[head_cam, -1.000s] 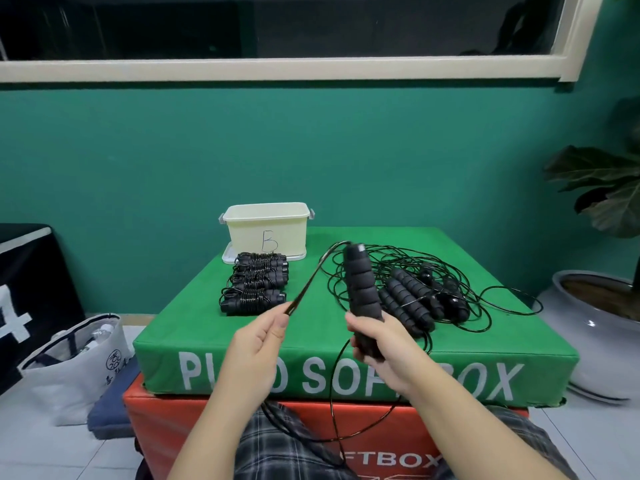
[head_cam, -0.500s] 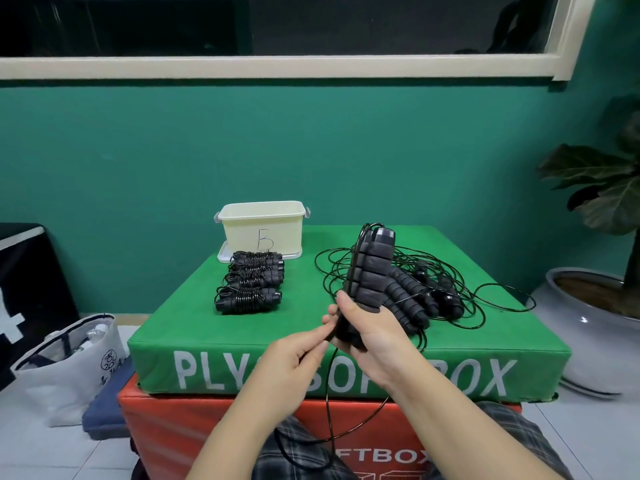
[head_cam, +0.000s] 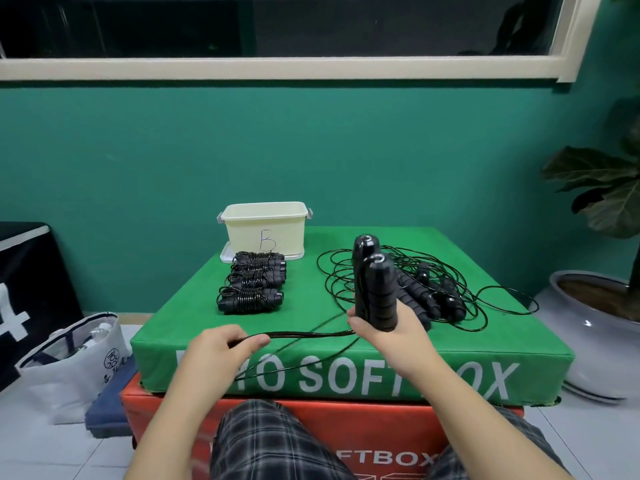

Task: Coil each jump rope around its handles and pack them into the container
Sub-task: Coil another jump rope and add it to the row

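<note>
the right hand (head_cam: 388,327) grips two handles (head_cam: 375,289) upright together, just in front of the green box (head_cam: 450,355) top's near edge. a rope (head_cam: 304,335) runs taut from them leftward to the left hand (head_cam: 225,344), which pinches it. on the box, left of the handles, lie coiled ropes (head_cam: 254,285) in a row; behind these stands the container (head_cam: 265,228) marked b. right of the handles a loose tangle (head_cam: 433,289) of ropes lies. the green box sits on a red box (head_cam: 166,420).
</note>
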Action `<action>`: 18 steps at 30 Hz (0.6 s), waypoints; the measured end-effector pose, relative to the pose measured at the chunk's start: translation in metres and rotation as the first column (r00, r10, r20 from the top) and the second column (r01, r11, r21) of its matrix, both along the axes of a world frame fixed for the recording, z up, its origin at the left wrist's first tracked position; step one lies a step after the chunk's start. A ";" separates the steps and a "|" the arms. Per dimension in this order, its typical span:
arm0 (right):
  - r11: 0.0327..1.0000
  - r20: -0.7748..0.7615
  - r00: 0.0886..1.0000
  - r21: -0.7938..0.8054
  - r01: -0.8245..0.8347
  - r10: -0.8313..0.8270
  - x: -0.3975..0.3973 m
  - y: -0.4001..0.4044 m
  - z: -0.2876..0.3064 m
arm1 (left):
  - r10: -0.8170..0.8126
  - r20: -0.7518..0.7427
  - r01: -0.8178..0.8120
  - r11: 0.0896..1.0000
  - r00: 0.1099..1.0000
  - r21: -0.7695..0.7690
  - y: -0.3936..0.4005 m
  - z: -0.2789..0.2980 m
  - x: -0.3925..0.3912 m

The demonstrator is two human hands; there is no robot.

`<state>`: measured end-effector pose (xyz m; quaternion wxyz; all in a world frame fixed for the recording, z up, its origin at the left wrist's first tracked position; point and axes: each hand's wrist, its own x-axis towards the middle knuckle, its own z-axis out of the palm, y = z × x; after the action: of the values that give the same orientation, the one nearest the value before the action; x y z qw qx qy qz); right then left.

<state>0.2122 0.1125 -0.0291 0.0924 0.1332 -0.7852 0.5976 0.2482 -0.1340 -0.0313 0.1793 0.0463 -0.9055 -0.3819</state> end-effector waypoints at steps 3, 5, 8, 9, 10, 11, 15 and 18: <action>0.988 -0.161 0.986 0.155 -0.005 0.030 -0.001 -0.001 -0.010 | -0.025 0.008 0.023 0.977 1.000 0.213 0.002 -0.003 -0.002; 0.962 -0.218 0.975 0.273 0.013 0.049 -0.001 -0.002 -0.013 | -0.066 0.027 0.045 0.876 0.997 0.480 0.004 -0.005 -0.003; 0.903 -0.262 0.963 0.425 0.060 0.060 -0.001 -0.002 -0.016 | -0.135 0.052 0.062 0.719 0.989 0.692 0.009 -0.003 -0.003; 0.883 -0.281 0.957 0.465 0.067 0.076 -0.001 -0.001 -0.018 | -0.153 0.051 0.071 0.693 0.987 0.717 0.011 -0.002 -0.002; 0.859 -0.298 0.950 0.507 0.072 0.097 0.000 -0.001 -0.020 | -0.167 0.046 0.080 0.674 0.985 0.734 0.013 -0.001 -0.002; 0.829 -0.314 0.942 0.553 0.083 0.115 0.000 -0.001 -0.022 | -0.174 0.042 0.086 0.667 0.984 0.740 0.014 0.000 -0.001; 0.714 -0.406 0.891 0.684 0.149 0.202 0.002 -0.003 -0.030 | -0.169 0.035 0.101 0.728 0.985 0.678 0.015 0.000 0.000; 0.607 -0.495 0.819 0.757 0.242 0.290 0.001 -0.011 -0.038 | -0.120 0.005 0.092 0.785 0.993 0.613 0.014 0.001 0.001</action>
<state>0.2134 0.1014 -0.0667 0.2463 0.3438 -0.8984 0.1181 0.2495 -0.1196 -0.0307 0.1130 0.0593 -0.7384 -0.6621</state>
